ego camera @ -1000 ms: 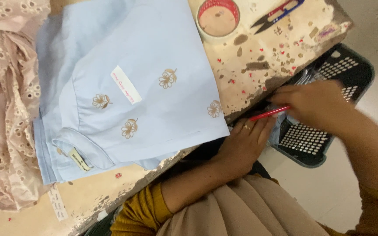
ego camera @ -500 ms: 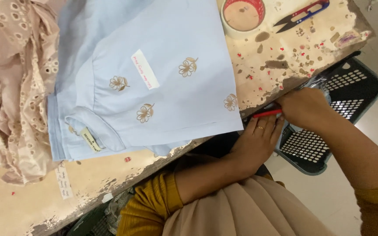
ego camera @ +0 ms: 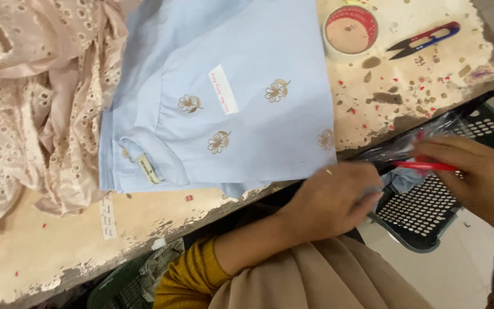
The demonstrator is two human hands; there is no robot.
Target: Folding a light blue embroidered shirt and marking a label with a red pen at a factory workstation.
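A folded light blue garment (ego camera: 241,86) with gold flower embroidery and a white sticker lies on the worn table (ego camera: 75,240). Below the table's front edge, my left hand (ego camera: 333,200) and my right hand (ego camera: 475,177) both grip a clear plastic bag (ego camera: 407,150) with a red strip along its mouth. The bag hangs over a dark plastic basket (ego camera: 430,212), and a bit of blue cloth shows under it. A ring sits on my left hand.
A heap of beige eyelet fabric (ego camera: 30,103) covers the table's left side. A roll of tape (ego camera: 350,28) and a red and blue thread snipper (ego camera: 424,40) lie at the back right. A paper tag (ego camera: 107,216) is stuck near the front edge.
The view has shifted, so the table's contents sit further right in the picture. My right hand has drawn away to the right, and the clear bag now stretches between both hands.
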